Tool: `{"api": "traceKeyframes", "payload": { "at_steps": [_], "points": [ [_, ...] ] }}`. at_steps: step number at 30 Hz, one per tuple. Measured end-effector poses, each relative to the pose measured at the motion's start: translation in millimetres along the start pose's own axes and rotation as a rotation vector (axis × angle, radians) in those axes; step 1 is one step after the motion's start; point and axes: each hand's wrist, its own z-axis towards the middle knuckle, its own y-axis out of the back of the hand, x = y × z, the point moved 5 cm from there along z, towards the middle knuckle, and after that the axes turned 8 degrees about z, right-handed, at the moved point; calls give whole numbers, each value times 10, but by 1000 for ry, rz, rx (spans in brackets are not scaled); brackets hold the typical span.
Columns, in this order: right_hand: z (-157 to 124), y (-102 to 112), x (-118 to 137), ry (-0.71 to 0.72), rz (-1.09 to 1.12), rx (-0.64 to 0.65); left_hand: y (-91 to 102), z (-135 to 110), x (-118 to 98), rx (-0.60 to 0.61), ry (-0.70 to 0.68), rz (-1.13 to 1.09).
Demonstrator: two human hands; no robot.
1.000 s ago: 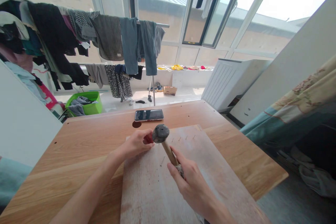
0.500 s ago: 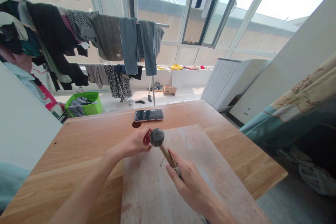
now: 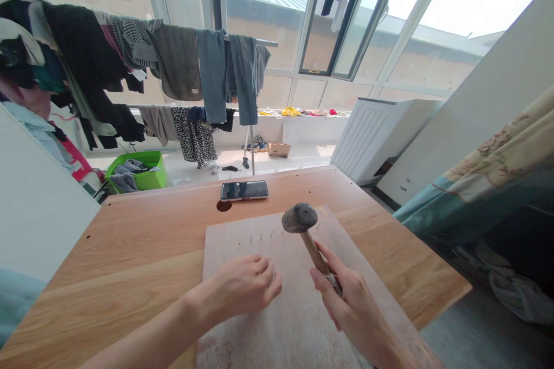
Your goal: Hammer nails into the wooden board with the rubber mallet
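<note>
My right hand [image 3: 355,311] grips the wooden handle of a hammer [image 3: 300,220], whose dark round head is raised over the far part of a pale wooden board [image 3: 281,323]. A row of small nails [image 3: 262,236] stands upright near the board's far edge. My left hand [image 3: 244,287] rests on the middle of the board, its fingers curled and pinched together; what they hold is hidden.
The board lies on a wooden table [image 3: 130,253]. A phone [image 3: 244,190] lies face up at the table's far edge, beside a dark round spot [image 3: 224,206]. Beyond are a laundry rack with clothes [image 3: 173,69], a green basket [image 3: 138,170] and a white radiator [image 3: 376,132].
My left hand has pulled back from the far edge of the board to its middle. The hammer has moved to the right and lifted. The red item by my left fingers is no longer in view.
</note>
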Motion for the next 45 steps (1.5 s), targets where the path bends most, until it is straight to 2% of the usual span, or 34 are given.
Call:
{"api": "traceKeyframes", "payload": {
  "at_steps": [6, 11, 14, 17, 19, 22, 24, 27, 36, 42, 45],
  "points": [
    [-16, -118, -5, 8, 38, 26, 83, -85, 81, -93, 11, -5],
    [12, -181, 33, -1, 49, 62, 107, -95, 73, -62, 7, -13],
    [25, -202, 51, -8, 49, 87, 111, -100, 24, -96, -10, 17],
    [26, -219, 48, -4, 70, 97, 82, -162, 92, -96, 43, -72],
    [24, -230, 39, -3, 87, 96, 34, -272, 255, -139, 227, -238],
    [26, -259, 23, -13, 110, 97, -142, -567, 570, -272, 701, -541],
    [30, -293, 18, -19, 124, 109, -311, -758, 682, -316, 956, -701],
    [34, -347, 16, -22, 133, 127, -489, -876, 703, -314, 1109, -857],
    [29, -497, 100, -14, 135, 194, -505, -856, 688, -342, 1119, -860],
    [90, -615, 185, 0, 87, 229, -523, -834, 685, -362, 1079, -838],
    [130, -653, 290, 67, 29, 212, -548, -840, 682, -392, 1091, -851]
  ]
}}
